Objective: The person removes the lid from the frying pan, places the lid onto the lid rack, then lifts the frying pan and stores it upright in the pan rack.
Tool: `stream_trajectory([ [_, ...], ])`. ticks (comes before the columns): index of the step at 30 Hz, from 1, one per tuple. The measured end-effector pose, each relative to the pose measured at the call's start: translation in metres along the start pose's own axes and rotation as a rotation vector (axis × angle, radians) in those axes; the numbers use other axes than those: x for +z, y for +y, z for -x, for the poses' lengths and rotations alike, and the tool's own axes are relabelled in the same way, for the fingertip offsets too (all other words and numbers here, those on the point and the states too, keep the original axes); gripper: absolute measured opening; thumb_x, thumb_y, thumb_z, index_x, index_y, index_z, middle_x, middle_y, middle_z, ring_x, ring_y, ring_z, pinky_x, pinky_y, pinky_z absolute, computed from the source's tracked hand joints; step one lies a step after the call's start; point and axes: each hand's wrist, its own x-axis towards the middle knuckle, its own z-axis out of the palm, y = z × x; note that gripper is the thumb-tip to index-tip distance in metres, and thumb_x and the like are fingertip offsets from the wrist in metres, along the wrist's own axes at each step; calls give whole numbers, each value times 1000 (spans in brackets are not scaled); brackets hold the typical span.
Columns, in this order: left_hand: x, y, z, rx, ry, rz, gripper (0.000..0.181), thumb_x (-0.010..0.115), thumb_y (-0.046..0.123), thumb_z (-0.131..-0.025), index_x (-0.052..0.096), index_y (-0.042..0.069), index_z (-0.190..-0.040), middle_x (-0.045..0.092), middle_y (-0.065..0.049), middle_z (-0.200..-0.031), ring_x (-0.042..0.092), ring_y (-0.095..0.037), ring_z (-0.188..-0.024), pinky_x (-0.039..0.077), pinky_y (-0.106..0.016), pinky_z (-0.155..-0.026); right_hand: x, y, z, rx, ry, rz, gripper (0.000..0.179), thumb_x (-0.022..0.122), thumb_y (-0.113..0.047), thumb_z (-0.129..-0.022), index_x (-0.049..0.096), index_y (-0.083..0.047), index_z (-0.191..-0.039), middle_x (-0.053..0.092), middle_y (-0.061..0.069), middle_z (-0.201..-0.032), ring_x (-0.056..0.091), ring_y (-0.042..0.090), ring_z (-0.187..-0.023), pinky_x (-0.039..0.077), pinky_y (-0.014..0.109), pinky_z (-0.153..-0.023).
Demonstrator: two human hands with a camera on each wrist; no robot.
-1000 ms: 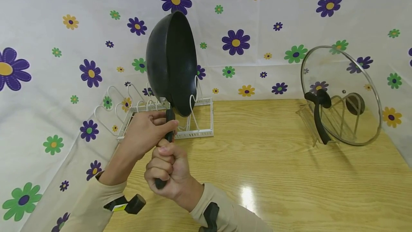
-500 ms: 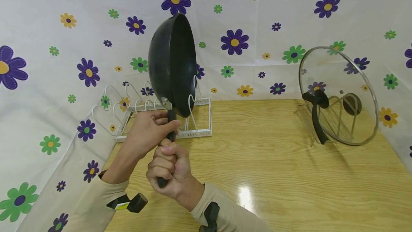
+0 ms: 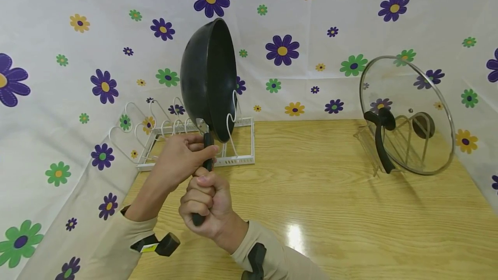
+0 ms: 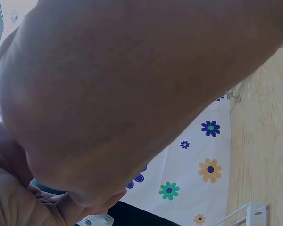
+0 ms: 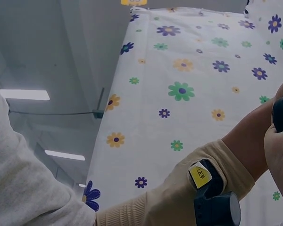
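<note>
A black wok [image 3: 194, 68] stands on its edge in the white wire rack [image 3: 241, 159] in the head view, its hollow facing right. Its lower rim lies beside a wire loop of the rack. My left hand [image 3: 180, 157] pinches the black handle [image 3: 209, 141] close to the metal bracket. Just below it, my right hand [image 3: 210, 200] grips the handle's end, fingers curled round it. In the left wrist view, the left hand [image 4: 85, 103] hides most of the wok. The right wrist view catches part of the right hand [image 5: 280, 165] at the edge.
To the right, a glass lid [image 3: 428, 154] with a metal rim leans on a small wire stand [image 3: 365, 146]. A wooden table [image 3: 311, 193] lies under both. Flowered cloth [image 3: 303, 16] hangs behind and at the left, close to the rack.
The wok has shifted slightly right and down against the backdrop, with both hands staying on the handle. The head view has drifted a little; the lid and rack look unmoved.
</note>
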Motion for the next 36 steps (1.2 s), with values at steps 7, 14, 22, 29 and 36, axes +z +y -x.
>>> stream_trajectory([
  [7, 2, -2, 0, 6, 7, 3, 23, 75, 19, -91, 74, -2, -99, 71, -2, -73, 62, -19, -74, 52, -26, -61, -1, -1, 2, 3, 4, 8, 50, 59, 1, -90, 26, -23, -61, 23, -11, -52, 21, -1, -42, 17, 12, -42],
  [14, 5, -4, 0, 6, 18, -1, 22, 75, 21, -91, 73, -1, -91, 69, -3, -72, 61, -20, -73, 51, -26, -60, 0, -2, 4, 2, 16, 9, 50, 59, 2, -89, 25, -23, -61, 23, -11, -52, 21, -1, -41, 17, 12, -42],
  [22, 8, -7, -2, 5, 11, 69, 25, 75, 18, -91, 74, -5, -100, 76, -9, -83, 65, -16, -69, 54, -25, -61, -1, -5, 5, 5, 12, 11, 51, 59, 2, -90, 25, -23, -61, 24, -12, -53, 21, -1, -42, 16, 12, -42],
  [29, 10, -7, -1, -3, 16, 50, 28, 75, 21, -91, 74, -5, -103, 77, -11, -88, 66, -15, -70, 55, -25, -63, -2, -6, 7, -5, 24, 13, 51, 59, 2, -89, 25, -23, -60, 24, -12, -52, 21, -1, -42, 16, 11, -42],
  [36, 11, -9, -3, -2, 20, -28, 26, 75, 25, -92, 76, 0, -99, 77, -8, -87, 66, -19, -75, 54, -28, -64, -3, -7, 8, -16, 27, 2, 51, 58, 2, -89, 25, -22, -61, 24, -11, -52, 22, -1, -42, 17, 11, -42],
])
